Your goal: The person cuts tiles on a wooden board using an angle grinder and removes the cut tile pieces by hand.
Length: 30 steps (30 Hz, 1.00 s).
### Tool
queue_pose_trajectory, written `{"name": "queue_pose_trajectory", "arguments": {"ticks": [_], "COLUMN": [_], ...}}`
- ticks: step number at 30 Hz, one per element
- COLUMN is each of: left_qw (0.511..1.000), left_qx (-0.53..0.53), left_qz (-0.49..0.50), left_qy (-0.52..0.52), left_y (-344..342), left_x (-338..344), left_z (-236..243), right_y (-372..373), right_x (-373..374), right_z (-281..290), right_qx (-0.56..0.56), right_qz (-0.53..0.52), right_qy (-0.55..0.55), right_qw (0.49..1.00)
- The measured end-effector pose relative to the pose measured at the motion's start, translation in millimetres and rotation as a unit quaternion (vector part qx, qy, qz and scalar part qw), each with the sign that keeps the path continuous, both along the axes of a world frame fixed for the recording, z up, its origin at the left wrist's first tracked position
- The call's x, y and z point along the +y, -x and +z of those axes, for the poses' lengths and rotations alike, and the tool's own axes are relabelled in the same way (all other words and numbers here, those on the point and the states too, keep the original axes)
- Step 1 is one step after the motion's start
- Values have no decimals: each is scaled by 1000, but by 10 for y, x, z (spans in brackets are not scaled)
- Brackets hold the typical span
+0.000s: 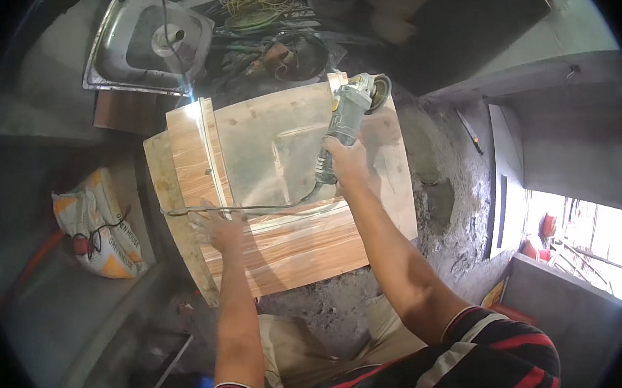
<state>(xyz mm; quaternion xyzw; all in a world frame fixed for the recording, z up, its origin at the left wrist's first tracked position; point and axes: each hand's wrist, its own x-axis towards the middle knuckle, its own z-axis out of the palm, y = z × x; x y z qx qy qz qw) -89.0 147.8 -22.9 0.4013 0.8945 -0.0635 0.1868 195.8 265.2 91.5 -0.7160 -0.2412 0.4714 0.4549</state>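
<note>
My right hand (349, 161) is closed around the body of a grey angle grinder (348, 112), whose disc points to the far right. The grinder's cord (268, 206) runs left from its rear end across the work to my left hand (221, 229). That hand lies with fingers spread on a wood-grain panel (307, 245), at the corner where it meets an upright wood-grain strip (191, 155). The cord passes at its fingertips; I cannot tell if it is pinned. Both pieces rest on a dusty, pale wooden board (249, 137).
A steel sink (124, 45) lies at the far left, beside a heap of clutter (280, 55). A white and orange sack (108, 230) stands at the left. A blade-like tool (470, 132) lies right of the board on rough grey floor (443, 177). Red objects (536, 248) sit by the bright opening.
</note>
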Motion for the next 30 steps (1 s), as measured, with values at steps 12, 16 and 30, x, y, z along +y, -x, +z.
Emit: {"name": "queue_pose_trajectory", "arguments": {"ticks": [12,16,30], "left_qw": [996,950,702], "left_qx": [-77,-130,-229], "left_qz": [-9,30,420], "left_qy": [-50,-283,-528], "left_y": [98,893,851], "left_x": [-6,-216,830], "left_z": [23,-426,178], "right_y": [-279,-230,-262], "right_x": [103,328,367], "right_z": [-455,-218,-306], "right_qx": [-123,-141,-135], "right_qz": [83,101,176], "right_qy": [34,-34,66], "right_qw": [988,984,973]}}
